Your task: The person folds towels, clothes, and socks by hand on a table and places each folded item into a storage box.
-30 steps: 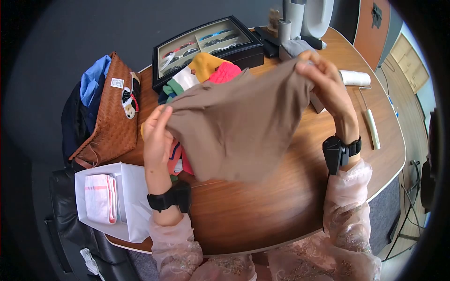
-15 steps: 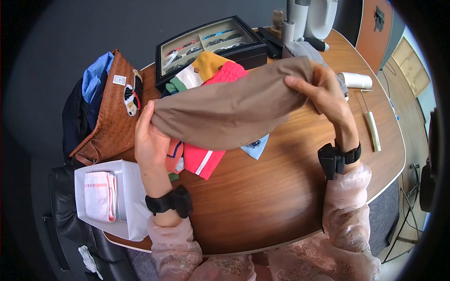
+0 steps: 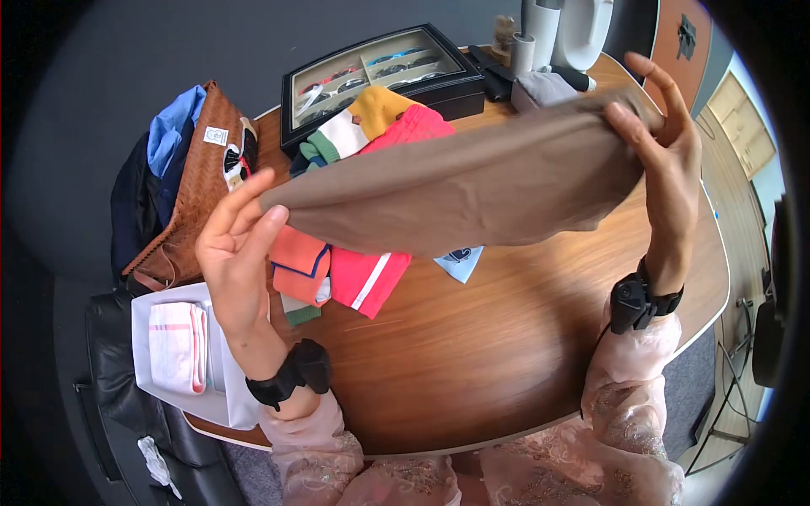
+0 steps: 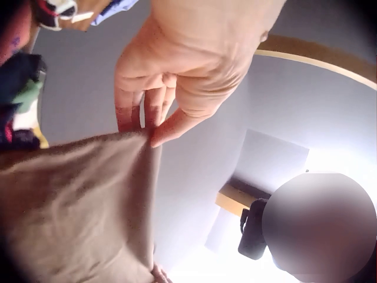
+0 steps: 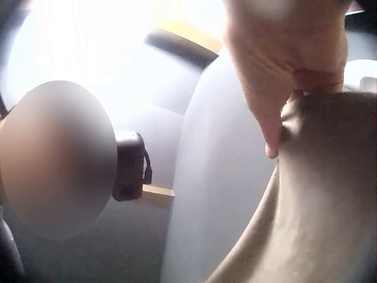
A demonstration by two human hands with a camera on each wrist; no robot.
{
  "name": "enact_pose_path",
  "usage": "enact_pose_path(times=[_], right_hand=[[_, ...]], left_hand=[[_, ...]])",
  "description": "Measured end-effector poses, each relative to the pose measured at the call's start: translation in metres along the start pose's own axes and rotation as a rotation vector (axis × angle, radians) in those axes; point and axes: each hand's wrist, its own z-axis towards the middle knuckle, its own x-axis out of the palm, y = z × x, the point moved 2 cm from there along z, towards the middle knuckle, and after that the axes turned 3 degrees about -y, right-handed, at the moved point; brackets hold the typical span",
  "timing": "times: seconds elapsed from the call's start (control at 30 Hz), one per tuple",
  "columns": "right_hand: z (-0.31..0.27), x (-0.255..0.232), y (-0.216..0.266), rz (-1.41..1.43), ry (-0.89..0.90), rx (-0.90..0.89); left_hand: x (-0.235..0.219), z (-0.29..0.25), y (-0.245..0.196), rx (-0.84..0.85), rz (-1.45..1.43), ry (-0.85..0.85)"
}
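Observation:
A brown cloth garment [image 3: 456,185] is stretched between both hands above the table. My left hand [image 3: 240,261] pinches its left end between thumb and fingers; the left wrist view shows the garment's corner [image 4: 118,177] caught at the fingertips. At the other end, my right hand [image 3: 666,160] grips the cloth with the thumb in front, while one finger points upward. Seen from the right wrist, the thumb presses on the fabric [image 5: 330,177] and the other fingers are mostly hidden behind it. Below and behind the garment lie folded colourful clothes, among them a pink piece with a white stripe [image 3: 369,278].
A woven basket with clothes [image 3: 194,181] and a white box [image 3: 228,396] holding a folded towel [image 3: 175,347] stand at the left. Behind are a black glasses case [image 3: 456,97] and a grey cloth [image 3: 544,88] in a box. A light blue piece [image 3: 460,266] lies mid-table.
The brown garment went from hanging spread out to a narrower, folded-over band, then was pulled wider. The hands moved apart, the right one going right and up, the left one slightly left.

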Motion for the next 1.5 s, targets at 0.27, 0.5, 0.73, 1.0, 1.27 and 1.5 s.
enact_pose_path(times=[0.27,0.5,0.73,1.0,1.27,1.5], right_hand=[[-0.003,0.0,0.002,0.184,0.238,-0.042],[-0.006,0.004,-0.005,-0.21,0.224,-0.13],[-0.016,-0.014,0.026,-0.1,0.256,-0.156],[-0.018,-0.018,0.029,0.0,0.233,-0.017],[-0.003,0.031,-0.037,-0.395,0.401,0.003],[-0.005,0.038,-0.042,-0.48,0.421,-0.027]], left_hand=[[0.005,-0.01,-0.013,0.101,0.362,-0.043],[-0.005,-0.017,-0.026,0.246,0.557,-0.15],[-0.016,-0.028,-0.051,0.494,0.524,-0.112],[-0.018,-0.037,-0.053,0.196,0.227,-0.181],[-0.021,0.018,0.068,-0.317,0.481,0.196],[-0.021,0.021,0.082,-0.336,0.506,0.179]])
